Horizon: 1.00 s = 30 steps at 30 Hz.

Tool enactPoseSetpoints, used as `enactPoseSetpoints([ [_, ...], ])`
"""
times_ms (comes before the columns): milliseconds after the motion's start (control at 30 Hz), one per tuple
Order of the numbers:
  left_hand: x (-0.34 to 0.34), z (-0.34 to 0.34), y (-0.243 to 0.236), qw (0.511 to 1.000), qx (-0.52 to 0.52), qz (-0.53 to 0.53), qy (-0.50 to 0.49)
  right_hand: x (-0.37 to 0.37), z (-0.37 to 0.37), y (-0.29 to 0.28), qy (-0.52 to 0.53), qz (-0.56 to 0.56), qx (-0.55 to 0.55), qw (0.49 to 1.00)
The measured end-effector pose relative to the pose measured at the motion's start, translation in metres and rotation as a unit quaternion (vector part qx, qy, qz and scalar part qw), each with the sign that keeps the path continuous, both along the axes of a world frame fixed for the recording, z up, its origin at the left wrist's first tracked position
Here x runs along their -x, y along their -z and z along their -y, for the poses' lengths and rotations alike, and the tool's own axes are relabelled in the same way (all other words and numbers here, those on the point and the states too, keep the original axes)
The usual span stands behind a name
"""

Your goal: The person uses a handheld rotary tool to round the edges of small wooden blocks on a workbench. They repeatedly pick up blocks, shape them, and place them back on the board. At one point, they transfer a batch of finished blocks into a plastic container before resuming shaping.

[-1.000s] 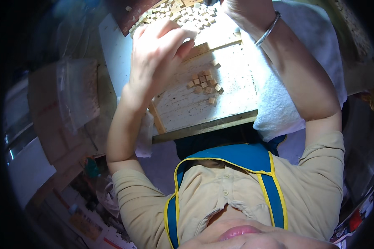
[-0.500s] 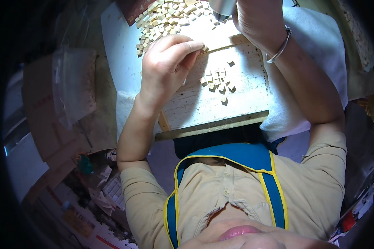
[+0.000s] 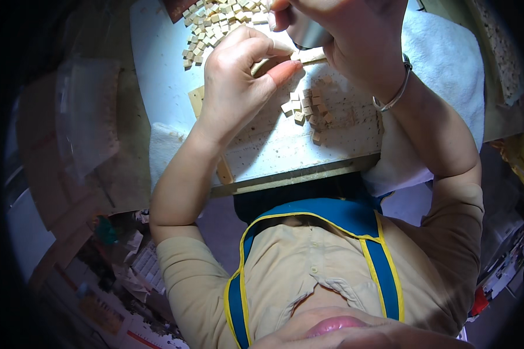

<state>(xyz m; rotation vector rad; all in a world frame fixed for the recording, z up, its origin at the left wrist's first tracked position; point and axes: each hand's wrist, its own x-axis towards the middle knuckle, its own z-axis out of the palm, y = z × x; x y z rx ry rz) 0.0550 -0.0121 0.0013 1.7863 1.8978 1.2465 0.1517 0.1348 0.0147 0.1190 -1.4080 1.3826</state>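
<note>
My left hand (image 3: pixel 234 81) is over the middle of a white board, thumb and forefinger pinched on a small wooden cube (image 3: pixel 296 56) that shows only in part. Close beside those fingertips, my right hand (image 3: pixel 361 43) is wrapped round a silver-grey cylinder (image 3: pixel 307 30) with a dark lower rim; its upper part lies hidden behind the fingers, so its kind is unclear. A thin wooden strip (image 3: pixel 313 55) runs across the board by both hands. Nearer to me lies a loose group of wooden cubes (image 3: pixel 307 107) on the white board (image 3: pixel 256 160).
A large heap of wooden cubes (image 3: pixel 224 17) spreads at the far left of the board. White cloth (image 3: pixel 442 58) lies under my right arm. To the left stands a clear plastic container (image 3: pixel 87 116). A wooden block (image 3: pixel 225 171) rests at the board's near left edge.
My right hand has come down and left with the silver-grey cylinder, now close to my left fingertips. The left hand's pinch has shifted slightly rightward. The view has shifted a little.
</note>
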Motion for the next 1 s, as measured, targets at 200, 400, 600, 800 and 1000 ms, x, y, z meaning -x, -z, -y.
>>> enactPoseSetpoints([
  [200,-0.002,0.0,0.001,0.999,0.023,0.046,-0.012,0.002,0.001,0.003,-0.017,-0.001,-0.035,0.999],
  [400,-0.003,0.001,0.0,0.998,0.032,0.043,-0.021,-0.005,0.009,-0.007,0.028,0.056,-0.054,0.997],
  [600,-0.003,0.001,0.0,0.999,0.03,0.035,-0.021,0.002,0.016,-0.01,0.006,0.002,-0.012,1.0],
  [800,-0.002,0.001,0.0,0.999,0.043,0.019,-0.024,0.01,0.005,0.002,0.004,-0.034,-0.1,0.994],
  [1000,-0.002,0.001,0.002,0.999,0.034,0.036,-0.021,0.008,0.019,-0.002,-0.006,0.017,0.015,1.0],
])
